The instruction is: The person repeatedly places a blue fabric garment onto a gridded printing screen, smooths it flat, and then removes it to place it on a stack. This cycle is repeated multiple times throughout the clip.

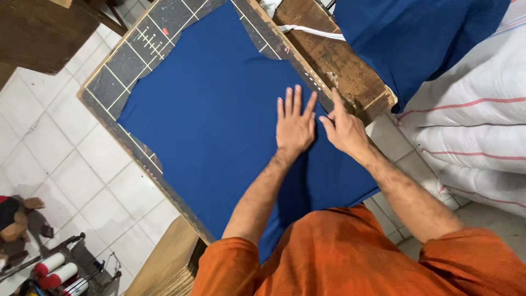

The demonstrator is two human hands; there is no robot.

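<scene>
**Both palms on the blue cloth**

From the head camera we look straight down on a dark, paint-flecked printing board with pale grid lines [129,66], set at a slant over a white tiled floor [71,159]. A royal-blue knit garment [213,120] lies spread flat across the board, covering most of it and hanging off the near edge towards the person's orange shirt [339,257].

We see the left hand [294,125] lying flat on the cloth, fingers straight and slightly spread, grasping nothing. The right hand [344,129] rests just beside it at the garment's right edge, where the cloth meets the board's border; its fingers are loosely extended, the index finger raised, and it too holds nothing. The two hands nearly touch at the thumbs.

Beyond the board's right edge we see a worn brown wooden bench [342,66], with a white strap [312,31] across it and a second piece of blue fabric [422,38] draped over its far end. White sacks with red stripes [476,120] are stacked to the right. At the lower left stand red-and-white rollers [55,269], beside a stack of tan cardboard sheets [167,263].
</scene>
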